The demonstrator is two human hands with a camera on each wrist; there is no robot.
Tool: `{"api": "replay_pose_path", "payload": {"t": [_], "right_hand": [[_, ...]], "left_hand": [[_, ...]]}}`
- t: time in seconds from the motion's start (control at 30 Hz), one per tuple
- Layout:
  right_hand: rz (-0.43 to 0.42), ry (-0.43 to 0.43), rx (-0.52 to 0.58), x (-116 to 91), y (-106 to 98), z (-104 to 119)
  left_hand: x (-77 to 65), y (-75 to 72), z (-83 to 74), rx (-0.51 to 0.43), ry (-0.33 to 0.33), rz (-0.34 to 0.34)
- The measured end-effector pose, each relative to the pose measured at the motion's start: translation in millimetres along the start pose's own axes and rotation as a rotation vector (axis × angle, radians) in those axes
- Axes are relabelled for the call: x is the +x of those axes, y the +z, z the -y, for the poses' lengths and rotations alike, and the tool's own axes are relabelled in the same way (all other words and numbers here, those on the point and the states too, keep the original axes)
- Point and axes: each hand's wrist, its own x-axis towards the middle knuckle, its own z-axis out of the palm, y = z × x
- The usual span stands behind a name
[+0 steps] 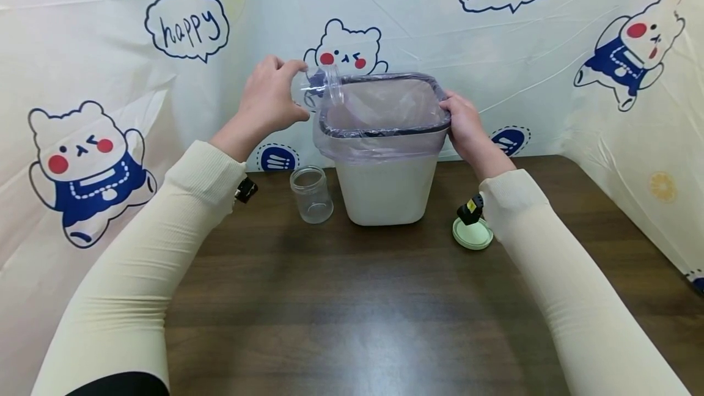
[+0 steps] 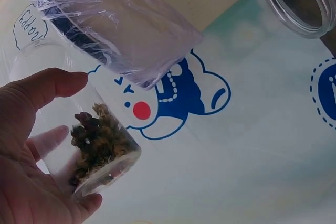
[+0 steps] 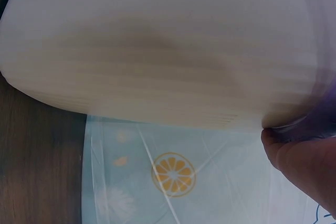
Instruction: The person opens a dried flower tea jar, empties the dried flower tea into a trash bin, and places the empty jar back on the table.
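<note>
My left hand (image 1: 269,95) grips a clear jar (image 1: 332,85) tipped on its side, thumb and fingers round its body. Its mouth points at the left rim of a whitish trash bin (image 1: 387,194). Dark, dried flower buds (image 2: 100,139) lie toward the jar's bottom end in the left wrist view. The bin stands on the table, lined with a thin purplish bag (image 1: 379,149) folded over its rim. On the bin's right side, my right hand (image 1: 466,130) holds the bagged rim, thumb on the outside in the right wrist view.
A second clear jar (image 1: 311,195), lidless and upright, stands on the brown table (image 1: 341,298) left of the bin. The pale green round lid (image 1: 473,234) lies to the right, under my right wrist. A printed cloth (image 1: 264,17) hangs close behind the bin.
</note>
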Motion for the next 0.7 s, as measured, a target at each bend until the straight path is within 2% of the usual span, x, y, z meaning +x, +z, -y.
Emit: {"api": "replay_pose_path", "payload": {"t": [0.27,0.7], "right_hand": [[0.001,0.002,-0.013,1.0,0.7,-0.2],[0.016,0.008,-0.028,-0.9,0.0,0.0]], "left_hand": [[2.5,1.6,-2.2,0.043,0.009,-0.009],[7.3,2.4,-9.0,0.120,0.085,-0.034]]}}
